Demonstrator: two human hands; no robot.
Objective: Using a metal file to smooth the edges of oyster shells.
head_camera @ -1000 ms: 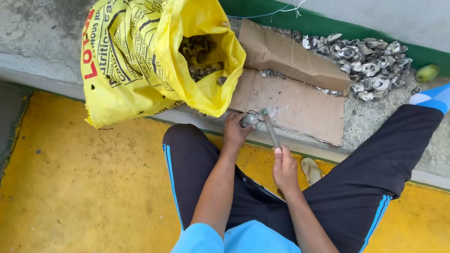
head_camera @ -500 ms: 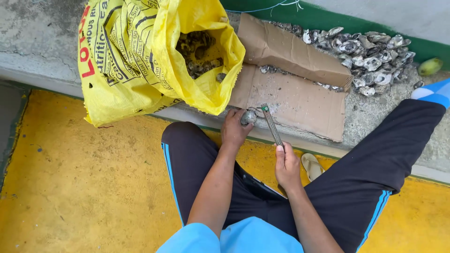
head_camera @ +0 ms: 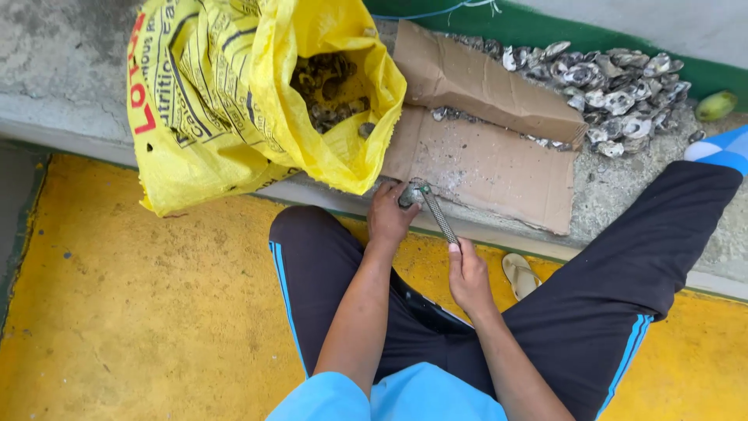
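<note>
A person sits with legs apart in front of a grey concrete ledge (head_camera: 54,78). Both hands meet in the middle of the frame, at the near edge of a flat piece of brown cardboard (head_camera: 499,164) that lies on the ledge.

The left hand (head_camera: 389,218) is closed around a small grey shell (head_camera: 407,195) and presses it down on the edge of the cardboard. Its fingers are curled tight on the shell, so most of the shell is hidden. The right hand (head_camera: 467,273) is clenched around the handle of a thin metal tool (head_camera: 439,216). The tool slants up and to the left, and its tip sits right at the shell.

So the work in hand looks like the moment when the tool tip is set against the shell, with the shell held still. I cannot tell if the tip is already inside the shell or only touching it. A push or twist from here would need the left hand to hold the shell firm, and the tip kept away from the left fingers.

In the upper left, a big yellow sack (head_camera: 234,101) lies open on the ledge with more dark shells (head_camera: 331,90) inside. In the upper right, a pile of pale shells (head_camera: 615,86) lies behind the cardboard. A green fruit (head_camera: 715,105) sits at the far right. A sandal (head_camera: 518,273) lies on the yellow floor (head_camera: 140,312) between the legs.
</note>
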